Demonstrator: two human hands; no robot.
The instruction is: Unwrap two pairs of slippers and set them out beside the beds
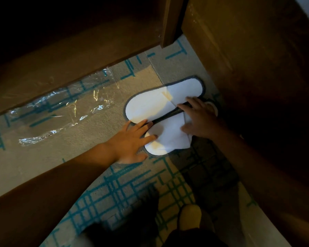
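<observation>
On the carpet [89, 154] beside the bed frame [257, 68], my left hand [132, 139] and right hand [202, 118] press flat, fingers released, squaring the slippers [150, 104] (wrapper [61, 111] discarded nearby).

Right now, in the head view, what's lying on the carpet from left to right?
Clear plastic wrapper → left hand → white slippers → right hand, both hands resting flat on the slippers.
</observation>
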